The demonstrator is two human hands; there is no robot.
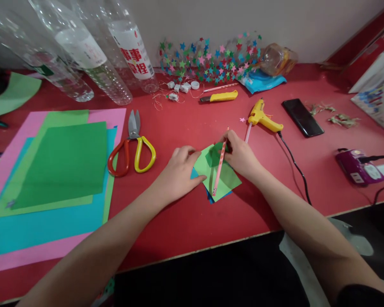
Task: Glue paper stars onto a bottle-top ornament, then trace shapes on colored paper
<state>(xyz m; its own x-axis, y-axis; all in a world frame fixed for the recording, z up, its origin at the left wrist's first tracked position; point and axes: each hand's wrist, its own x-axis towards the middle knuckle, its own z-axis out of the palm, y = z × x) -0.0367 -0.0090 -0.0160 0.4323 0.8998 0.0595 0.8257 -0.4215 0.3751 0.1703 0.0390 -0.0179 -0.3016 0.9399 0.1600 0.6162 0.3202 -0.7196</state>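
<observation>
A light green paper square [228, 184] lies on the red table in front of me, with a darker green piece [213, 157] on its upper part and blue paper [193, 173] showing beneath its edges. My left hand [179, 172] rests at the left edge of this stack, thumb and fingers apart. At the upper right of the stack, my right hand [241, 153] has its fingers closed around a pink patterned pencil [220, 168]. The pencil slants across the paper, its eraser end toward me. Some of the right fingertips are hidden.
Scissors [133, 136] and layered coloured sheets [64, 166] lie left. Clear plastic bottles [136, 55] stand behind. A yellow cutter [224, 97], glue gun [260, 117] with cord, phone [302, 117] and purple power adapter [355, 166] are beyond or right of my hands.
</observation>
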